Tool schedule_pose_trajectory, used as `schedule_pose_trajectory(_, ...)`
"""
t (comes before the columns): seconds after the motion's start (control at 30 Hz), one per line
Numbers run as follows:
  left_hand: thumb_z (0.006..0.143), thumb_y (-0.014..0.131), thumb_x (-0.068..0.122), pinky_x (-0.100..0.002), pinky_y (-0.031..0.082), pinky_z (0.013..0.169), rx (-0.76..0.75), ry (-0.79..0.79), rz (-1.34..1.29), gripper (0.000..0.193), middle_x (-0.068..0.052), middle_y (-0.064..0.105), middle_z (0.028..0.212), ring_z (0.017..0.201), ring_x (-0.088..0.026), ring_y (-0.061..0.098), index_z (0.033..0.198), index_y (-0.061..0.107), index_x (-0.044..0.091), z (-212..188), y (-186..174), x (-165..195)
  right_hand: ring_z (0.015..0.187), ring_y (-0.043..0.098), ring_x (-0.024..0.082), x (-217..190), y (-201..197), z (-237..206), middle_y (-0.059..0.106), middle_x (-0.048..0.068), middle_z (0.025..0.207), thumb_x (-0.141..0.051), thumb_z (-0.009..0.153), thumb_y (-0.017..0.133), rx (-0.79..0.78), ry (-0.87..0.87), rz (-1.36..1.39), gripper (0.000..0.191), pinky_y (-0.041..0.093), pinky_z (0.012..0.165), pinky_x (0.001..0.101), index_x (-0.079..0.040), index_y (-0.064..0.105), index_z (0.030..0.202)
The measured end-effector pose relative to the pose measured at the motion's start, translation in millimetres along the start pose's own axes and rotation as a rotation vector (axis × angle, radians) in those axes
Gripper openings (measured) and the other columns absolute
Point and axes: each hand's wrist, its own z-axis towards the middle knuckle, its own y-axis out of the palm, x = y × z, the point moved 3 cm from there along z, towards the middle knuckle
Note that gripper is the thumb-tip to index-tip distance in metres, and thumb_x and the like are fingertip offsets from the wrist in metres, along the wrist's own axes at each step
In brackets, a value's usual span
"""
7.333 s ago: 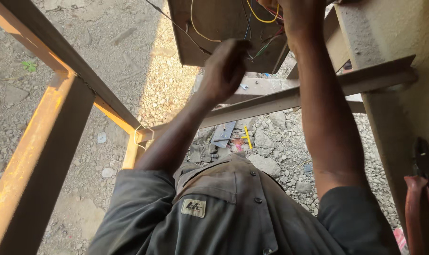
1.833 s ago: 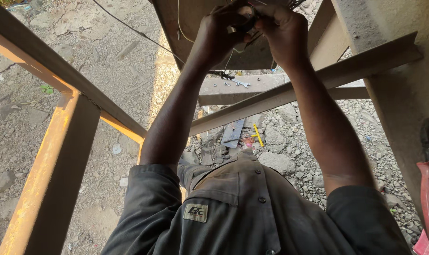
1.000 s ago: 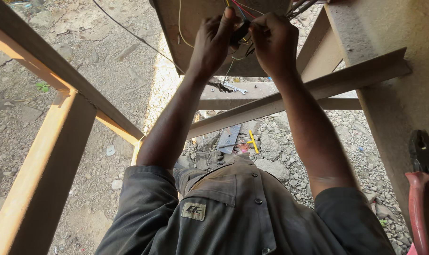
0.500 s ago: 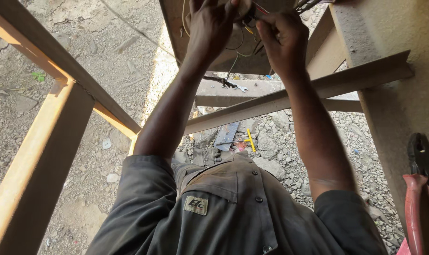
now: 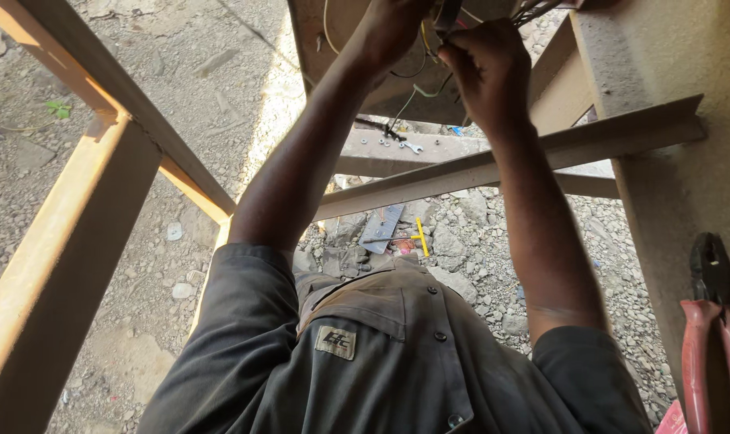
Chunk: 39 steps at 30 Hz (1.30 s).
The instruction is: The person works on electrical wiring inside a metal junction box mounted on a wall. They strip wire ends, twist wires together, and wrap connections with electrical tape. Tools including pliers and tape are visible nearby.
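- The left hand [image 5: 393, 32] and right hand [image 5: 485, 68] were raised together, fingers pinched on thin wires [image 5: 429, 40] just between them.
- Red-handled pliers [image 5: 715, 337] lay well apart.

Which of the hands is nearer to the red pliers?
Right. The right hand is raised at the wires, far above the red pliers; the left hand is farther left.

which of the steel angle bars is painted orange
The long diagonal angle bar on the left; the angle bar under the hands is bare grey steel.
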Motion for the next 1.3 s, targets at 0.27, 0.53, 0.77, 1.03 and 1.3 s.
schedule_pose_trajectory(0.27, 0.108, 0.049, 0.049, -0.033, 0.058, 0.075, 0.036, -0.019, 0.212, 0.049, -0.003, 0.073, 0.081, 0.081, -0.014, 0.07, 0.109, 0.074, 0.006, -37.9, 10.7, 42.3, 0.081, 0.071, 0.017, -2.0, 4.4, -4.5, 0.071, 0.004, 0.086, -0.003, 0.102, 0.075, 0.133, 0.294, 0.099, 0.006, 0.054, 0.072, 0.034, -0.007, 0.073, 0.098)
schedule_pose_trajectory(0.53, 0.111, 0.057, 0.029, -0.033, 0.056, 0.082, -0.032, -0.027, -0.239, 0.03, -0.004, 0.071, 0.095, 0.089, -0.014, 0.067, 0.106, 0.07, 0.002, -14.5, 16.2, 21.9, 0.093, 0.068, 0.022, -2.7, -3.9, -4.3, 0.07, 0.005, 0.093, -0.004, 0.1, 0.081, 0.019, -0.108, -0.083, 0.01, 0.053, 0.085, 0.0386, -0.008, 0.074, 0.106)
schedule_pose_trajectory(0.77, 0.102, 0.057, 0.024, -0.046, 0.055, 0.083, 0.11, 0.255, 0.74, 0.018, -0.01, 0.075, 0.096, 0.091, -0.029, 0.075, 0.104, 0.069, 0.012, -28.1, 34.6, 34.4, 0.085, 0.066, 0.023, -7.3, -10.8, -8.4, 0.069, 0.007, 0.094, -0.015, 0.095, 0.093, 0.098, 0.008, -0.09, 0.027, 0.052, 0.078, 0.0386, -0.007, 0.068, 0.102)
schedule_pose_trajectory(1.03, 0.1, 0.066, 0.027, -0.049, 0.055, 0.079, 0.09, 0.158, 0.549, 0.016, -0.007, 0.078, 0.082, 0.073, -0.029, 0.077, 0.109, 0.072, 0.016, -35.9, 45.5, 36.8, 0.102, 0.07, 0.034, -6.9, -15.6, -4.4, 0.07, 0.016, 0.108, 0.004, 0.106, 0.075, 0.085, 0.055, -0.171, 0.018, 0.056, 0.087, 0.0446, -0.001, 0.069, 0.123)
schedule_pose_trajectory(1.3, 0.097, 0.074, 0.026, -0.048, 0.052, 0.082, 0.124, 0.327, 0.709, 0.02, -0.008, 0.075, 0.1, 0.093, -0.029, 0.071, 0.11, 0.073, 0.011, -68.0, 58.3, 48.3, 0.1, 0.068, 0.032, 47.2, 20.5, -38.9, 0.067, 0.016, 0.106, -0.001, 0.111, 0.057, 0.191, 0.242, 0.045, 0.006, 0.054, 0.088, 0.0422, 0.002, 0.06, 0.115)
